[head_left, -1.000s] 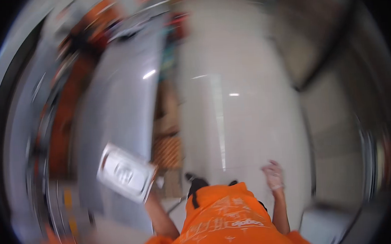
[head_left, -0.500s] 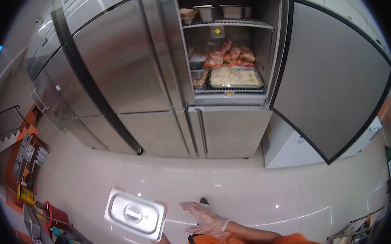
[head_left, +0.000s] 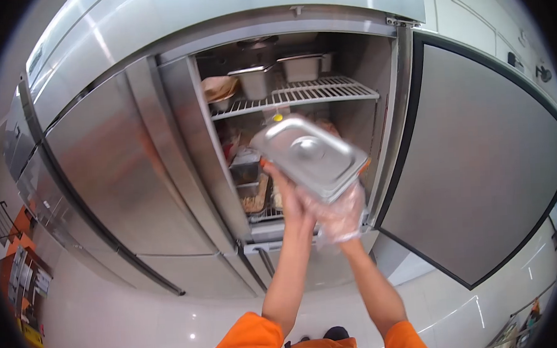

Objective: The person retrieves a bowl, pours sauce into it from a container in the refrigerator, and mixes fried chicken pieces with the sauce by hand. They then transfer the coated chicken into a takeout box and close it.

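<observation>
A steel food pan with a flat lid (head_left: 312, 153) is held up in front of the open refrigerator, tilted, its lid facing me. My left hand (head_left: 287, 189), which looks bare, supports it from below at the left. Beneath its lower right side is my right hand (head_left: 340, 212) in a clear plastic glove, blurred by motion. Most of the fingers of both hands are hidden behind the pan. The wire shelf (head_left: 312, 95) is just above and behind the pan, with two steel pans, one (head_left: 255, 82) and another (head_left: 301, 68), standing on it.
The refrigerator door (head_left: 478, 144) hangs open to the right. A bowl with brown contents (head_left: 220, 89) sits at the upper shelf's left end. A dark container (head_left: 245, 169) and a tray of food (head_left: 256, 200) are lower left inside. Closed steel doors (head_left: 111, 164) extend leftward.
My left hand has carried the pan up and right to the refrigerator opening. My right hand, open and free before, is now under the pan too. The view has moved closer to the shelves.
</observation>
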### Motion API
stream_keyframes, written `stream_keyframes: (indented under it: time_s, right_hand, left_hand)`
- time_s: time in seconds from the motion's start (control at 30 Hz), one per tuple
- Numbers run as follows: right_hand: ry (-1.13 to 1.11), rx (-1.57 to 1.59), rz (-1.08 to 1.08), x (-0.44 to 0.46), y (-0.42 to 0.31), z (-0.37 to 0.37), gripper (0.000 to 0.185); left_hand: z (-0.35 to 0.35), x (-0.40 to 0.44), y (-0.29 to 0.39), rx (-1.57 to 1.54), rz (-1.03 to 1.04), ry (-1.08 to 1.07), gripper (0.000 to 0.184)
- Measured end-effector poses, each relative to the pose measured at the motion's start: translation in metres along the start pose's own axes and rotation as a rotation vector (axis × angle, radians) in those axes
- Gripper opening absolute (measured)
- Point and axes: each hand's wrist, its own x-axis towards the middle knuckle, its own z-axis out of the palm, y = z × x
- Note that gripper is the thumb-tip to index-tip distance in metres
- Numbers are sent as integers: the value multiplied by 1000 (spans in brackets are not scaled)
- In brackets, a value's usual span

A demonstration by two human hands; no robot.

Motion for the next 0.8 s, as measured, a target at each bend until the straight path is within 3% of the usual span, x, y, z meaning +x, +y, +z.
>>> stream_keyframes:
  time_s: [0.07, 0.2, 0.33, 0.37, 0.4, 0.47, 0.53, 0.6, 0.7, 0.8]
  right_hand:
    - [90, 1, 28, 62, 5, -2, 72]
    - [212, -168, 18, 167, 37, -17, 74]
    - [239, -215, 64, 234, 62, -22, 73]
    - [316, -336, -25, 249, 78, -18, 73]
    - [323, -311, 34, 258, 93, -18, 74]
    - [319, -557, 90, 283, 123, -13, 79]
    - [336, -568, 154, 296, 136, -9, 83]
    - [313, -486, 142, 298, 131, -9, 77]
    - [217, -837, 61, 311, 155, -10, 58]
    - [73, -961, 312, 322, 146, -8, 51]
  left_hand:
    - [33, 55, -17, 28, -31, -208, 71]
    - [66, 161, -57, 222, -58, -322, 60]
    - [83, 227, -81, 578, -164, -215, 50]
    - [82, 244, -89, 655, -164, -162, 46]
    - [78, 262, -96, 734, -143, -156, 49]
    - [43, 325, -125, 895, -83, -184, 52]
    - [39, 345, -131, 1290, 68, -69, 55]
    - [53, 339, -115, 1499, 79, -120, 54]
    - [33, 373, -130, 1306, 12, -211, 43]
    - [31, 364, -132, 1300, 83, -278, 42]
